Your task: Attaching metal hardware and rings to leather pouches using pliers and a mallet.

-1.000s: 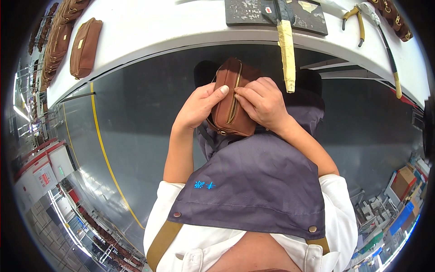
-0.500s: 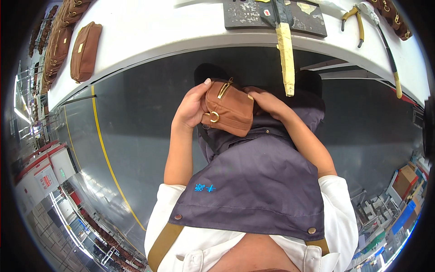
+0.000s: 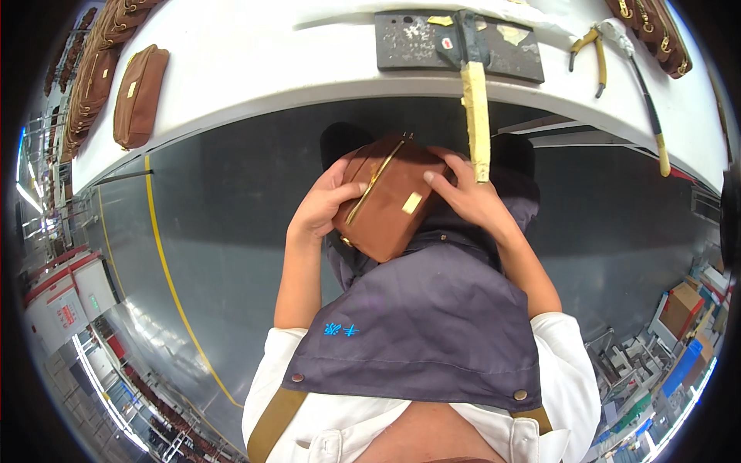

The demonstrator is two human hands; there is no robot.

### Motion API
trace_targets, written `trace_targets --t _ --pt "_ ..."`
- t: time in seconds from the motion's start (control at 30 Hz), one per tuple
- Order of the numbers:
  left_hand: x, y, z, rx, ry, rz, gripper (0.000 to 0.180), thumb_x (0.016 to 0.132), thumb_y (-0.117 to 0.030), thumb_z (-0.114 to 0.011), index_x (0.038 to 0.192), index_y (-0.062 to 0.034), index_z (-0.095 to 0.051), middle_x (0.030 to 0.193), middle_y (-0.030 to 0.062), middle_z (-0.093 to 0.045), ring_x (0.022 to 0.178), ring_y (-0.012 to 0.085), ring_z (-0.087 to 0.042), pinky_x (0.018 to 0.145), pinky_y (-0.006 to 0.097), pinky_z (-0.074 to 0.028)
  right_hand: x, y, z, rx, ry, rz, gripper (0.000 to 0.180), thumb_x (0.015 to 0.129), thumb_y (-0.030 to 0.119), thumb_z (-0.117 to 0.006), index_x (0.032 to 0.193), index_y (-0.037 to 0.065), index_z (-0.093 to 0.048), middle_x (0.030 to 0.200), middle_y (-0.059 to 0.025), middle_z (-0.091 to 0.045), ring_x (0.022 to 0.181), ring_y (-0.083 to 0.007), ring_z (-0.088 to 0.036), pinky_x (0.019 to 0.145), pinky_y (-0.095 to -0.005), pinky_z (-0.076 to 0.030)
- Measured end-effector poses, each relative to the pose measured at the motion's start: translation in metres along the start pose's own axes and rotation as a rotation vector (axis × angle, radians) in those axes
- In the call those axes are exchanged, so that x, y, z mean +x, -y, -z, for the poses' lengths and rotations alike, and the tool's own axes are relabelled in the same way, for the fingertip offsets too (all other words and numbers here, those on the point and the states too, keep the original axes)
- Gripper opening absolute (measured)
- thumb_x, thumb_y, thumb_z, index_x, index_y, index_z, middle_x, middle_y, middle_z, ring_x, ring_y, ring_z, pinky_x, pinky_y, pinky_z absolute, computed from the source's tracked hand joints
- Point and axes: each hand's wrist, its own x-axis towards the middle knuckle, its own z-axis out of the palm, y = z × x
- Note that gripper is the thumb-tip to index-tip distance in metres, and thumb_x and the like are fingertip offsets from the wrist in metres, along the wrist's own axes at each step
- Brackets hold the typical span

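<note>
Turned since half a second ago, the brown pouch (image 3: pixel 390 224) now shows me its broad front face where its ring end was, and it is held up over the lap. Taking that pouch as my landmark, I see the white tabletop (image 3: pixel 247 65) arching beyond it and the dark apron (image 3: pixel 421 328) on its near side. Past it on the tabletop sits a dark metal plate (image 3: pixel 400 52), from which a yellow-wrapped bar (image 3: pixel 475 123) reaches back to the pouch's right. A second pouch (image 3: pixel 140 100) lies far off to its left, beside a brown stack (image 3: pixel 91 96). At its left end is the left hand (image 3: pixel 323 204), fingers gripping it, thumb near the zip; at its upper right is the right hand (image 3: pixel 467 194), thumb pressed on the front, the other fingers wrapped behind and mostly hidden from me. I cannot tell whether bar and hand touch. Well to its right lie yellow-handled pliers (image 3: pixel 600 73). Across its face runs a gold zip (image 3: pixel 376 183), and below that sits a small gold tag (image 3: pixel 412 203).
</note>
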Motion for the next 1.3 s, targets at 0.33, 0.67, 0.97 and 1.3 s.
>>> trace_targets --t 0.33,0.67,0.97,1.3 --pt "0.001 -0.004 -0.019 0.120 0.122 0.046 0.083 0.077 0.009 -0.054 0.155 -0.0090 -0.032 0.152 0.0097 -0.042 0.139 0.0188 -0.042 0.112 0.030 -0.035 -0.013 0.062 0.133 0.091 -0.556 0.033 0.020 0.093 0.017 -0.066 0.103 -0.001 -0.071 0.096 -0.0125 -0.070 0.080 -0.0215 -0.066 0.071 -0.0316 -0.052" --pt "0.010 0.014 -0.007 0.539 0.117 -0.033 0.041 0.090 -0.002 -0.053 0.131 -0.0045 -0.063 0.121 0.0065 -0.064 0.108 0.0125 -0.057 0.095 0.027 -0.046 0.055 0.009 0.184 -0.760 -0.789 0.075 0.052 0.089 0.025 -0.061 0.134 0.001 -0.053 0.137 -0.0230 -0.053 0.125 -0.0404 -0.049 0.107 -0.0456 -0.039" --pt "0.013 0.015 -0.002 0.450 0.128 -0.003 0.023 0.091 -0.012 -0.068 0.113 -0.0044 -0.072 0.101 0.0020 -0.068 0.092 0.0097 -0.061 0.084 0.025 -0.049 0.053 -0.009 0.208 -0.882 -1.027 0.104 0.017 0.089 0.019 -0.059 0.095 0.002 -0.058 0.095 -0.0153 -0.058 0.095 -0.0359 -0.054 0.082 -0.0480 -0.045" --pt "-0.001 -0.010 0.019 0.378 0.091 0.038 0.019 0.089 -0.011 -0.072 0.105 -0.0009 -0.073 0.098 0.0041 -0.070 0.089 0.0096 -0.062 0.081 0.025 -0.051 -0.042 -0.007 0.190 0.939 -0.443 0.242 0.027 0.096 0.029 -0.059 0.090 0.003 -0.057 0.091 -0.0088 -0.060 0.079 -0.0150 -0.058 0.063 -0.0285 -0.049"
